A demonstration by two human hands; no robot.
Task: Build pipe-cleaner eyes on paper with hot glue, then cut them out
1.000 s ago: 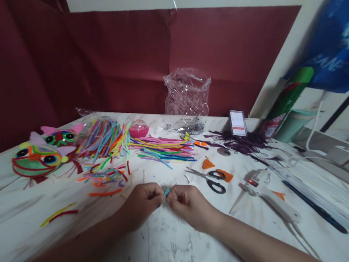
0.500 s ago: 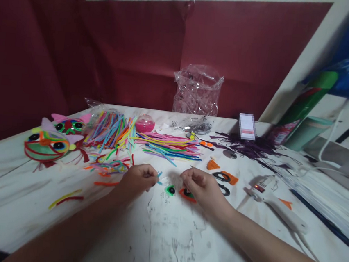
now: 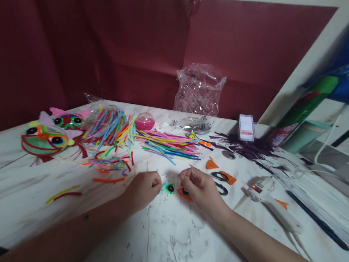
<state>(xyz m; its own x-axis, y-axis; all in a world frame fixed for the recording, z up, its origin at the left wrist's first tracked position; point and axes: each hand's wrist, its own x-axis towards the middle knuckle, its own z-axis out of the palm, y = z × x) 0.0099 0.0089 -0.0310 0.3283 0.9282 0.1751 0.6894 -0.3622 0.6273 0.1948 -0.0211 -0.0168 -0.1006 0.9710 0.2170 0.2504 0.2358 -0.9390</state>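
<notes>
My left hand (image 3: pixel 144 188) is closed in a pinch on a short light-blue pipe cleaner piece (image 3: pixel 164 186), most of it hidden by the fingers. Its visible end lies against the left side of a green pipe cleaner eye (image 3: pixel 170 188) with a black centre. To the right, my right hand (image 3: pixel 196 185) has thumb and fingers pressed together; whatever is between them is hidden. Just below those fingertips an orange eye (image 3: pixel 184 193) with a black centre is partly covered. Both eyes rest on a marked white sheet (image 3: pixel 165 229).
Black rings (image 3: pixel 220 176) and orange pieces (image 3: pixel 212 164) lie right of my hands, beside a white glue gun (image 3: pixel 278 211). Loose pipe cleaners (image 3: pixel 173 143) spread behind. Two decorated masks (image 3: pixel 42 145) sit left. Purple strands (image 3: pixel 247 146) lie at the back right.
My left hand has moved slightly right and down, bringing the blue piece up to the green eye. The right hand stays nearly in place. The view has shifted a little.
</notes>
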